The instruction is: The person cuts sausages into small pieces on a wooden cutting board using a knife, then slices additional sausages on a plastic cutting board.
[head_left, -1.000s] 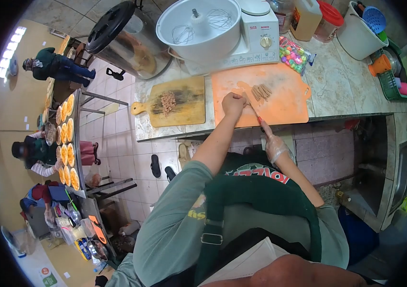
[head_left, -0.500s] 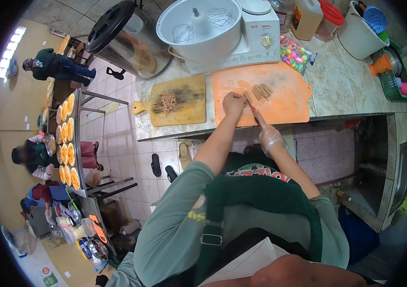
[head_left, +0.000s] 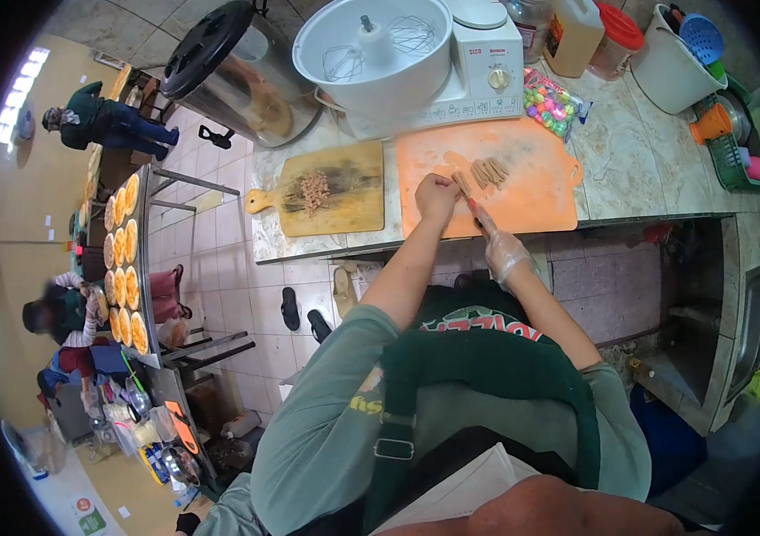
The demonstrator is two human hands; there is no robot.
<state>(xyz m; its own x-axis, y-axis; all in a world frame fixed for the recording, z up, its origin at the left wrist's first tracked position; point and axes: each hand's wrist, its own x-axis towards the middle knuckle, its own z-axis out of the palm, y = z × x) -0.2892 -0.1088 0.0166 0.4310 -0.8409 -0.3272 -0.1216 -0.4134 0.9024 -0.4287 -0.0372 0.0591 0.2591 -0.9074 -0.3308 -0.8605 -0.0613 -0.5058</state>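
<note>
An orange cutting board [head_left: 536, 192] lies on the counter under both my hands. My left hand [head_left: 436, 198], fingers bent and closed, steadies a brown sausage-like strip [head_left: 461, 183] against the board. My right hand [head_left: 507, 254], in a clear plastic glove, grips a knife [head_left: 476, 211] with a red part near its blade. The blade meets the strip close to my left fingertips. Several cut brown strips [head_left: 490, 171] lie just beyond, to the right. On a wooden board [head_left: 358, 192] to the left sits a small heap of chopped brown bits [head_left: 311, 191].
A white Bosch mixer [head_left: 487, 76] stands behind the boards, beside a lidded clear container [head_left: 282, 98]. A bag of colourful candies [head_left: 551, 103] and a dish rack [head_left: 744, 170] are to the right. At left, people work around a table of pizzas [head_left: 133, 277].
My right hand and the knife have shifted slightly, with the blade still at the strip. My left hand stays nearly in place. A person by the pizzas has moved their arms.
</note>
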